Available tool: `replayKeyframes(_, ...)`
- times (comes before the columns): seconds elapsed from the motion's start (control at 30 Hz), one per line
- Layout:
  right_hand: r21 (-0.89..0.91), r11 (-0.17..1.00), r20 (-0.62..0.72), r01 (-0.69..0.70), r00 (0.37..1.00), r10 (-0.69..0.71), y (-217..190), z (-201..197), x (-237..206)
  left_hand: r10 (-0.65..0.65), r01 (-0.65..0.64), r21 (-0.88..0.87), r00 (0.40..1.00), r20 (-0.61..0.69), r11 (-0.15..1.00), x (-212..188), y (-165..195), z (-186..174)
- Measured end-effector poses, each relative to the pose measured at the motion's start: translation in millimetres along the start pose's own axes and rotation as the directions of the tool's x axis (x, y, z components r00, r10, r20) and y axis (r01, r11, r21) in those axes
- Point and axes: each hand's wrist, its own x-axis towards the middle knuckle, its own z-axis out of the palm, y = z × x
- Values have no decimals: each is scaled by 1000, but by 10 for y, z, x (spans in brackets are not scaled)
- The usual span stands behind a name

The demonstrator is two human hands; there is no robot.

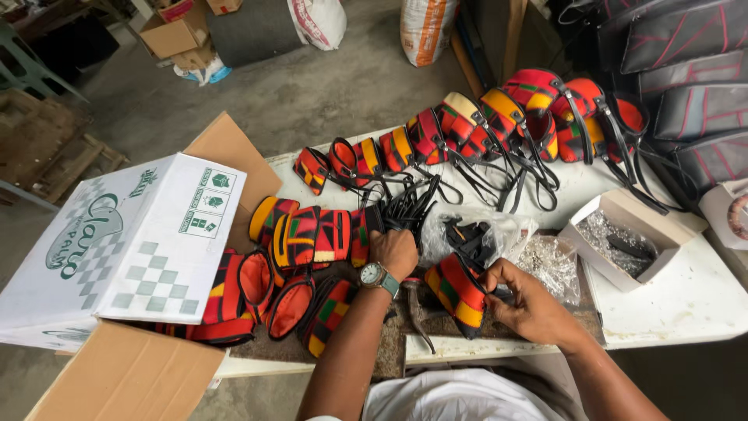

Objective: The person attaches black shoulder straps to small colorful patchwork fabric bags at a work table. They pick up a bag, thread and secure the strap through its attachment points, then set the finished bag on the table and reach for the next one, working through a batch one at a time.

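Note:
My left hand (pixel 395 251), with a watch on its wrist, grips a bundle of black straps (pixel 408 206) that fan upward over the white table (pixel 686 296). My right hand (pixel 520 300) pinches the top edge of a small pouch (pixel 456 290) striped red, yellow, green and black, which rests near the table's front edge. A clear plastic bag (pixel 483 234) with black parts lies just behind that pouch. To the left of my left hand lies a pile of similar striped pouches (pixel 300 257), some showing orange lining.
A long row of finished striped pouches with black straps (pixel 499 125) runs across the back of the table. A small open box of metal bits (pixel 623 242) sits at right. A big white carton (pixel 132 242) lies at left. Dark bags (pixel 693 70) are stacked at far right.

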Motion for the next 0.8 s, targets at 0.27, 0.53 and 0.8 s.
replayKeyframes(0.27, -3, 1000, -9, 5, 1000, -5, 185, 56, 18, -278, 99, -736, 952, -125, 669, -175, -362, 8)
replayKeyframes(0.53, -169, 983, -77, -75, 995, 62, 211, 180, 386, -241, -102, -890, 970, 9, -445, -492, -148, -353)
replayKeyframes(0.8, 210, 978, -241, 5, 969, 47, -86, 286, 272, -320, -141, -973, 944, -76, -185, -909, 533, -565)
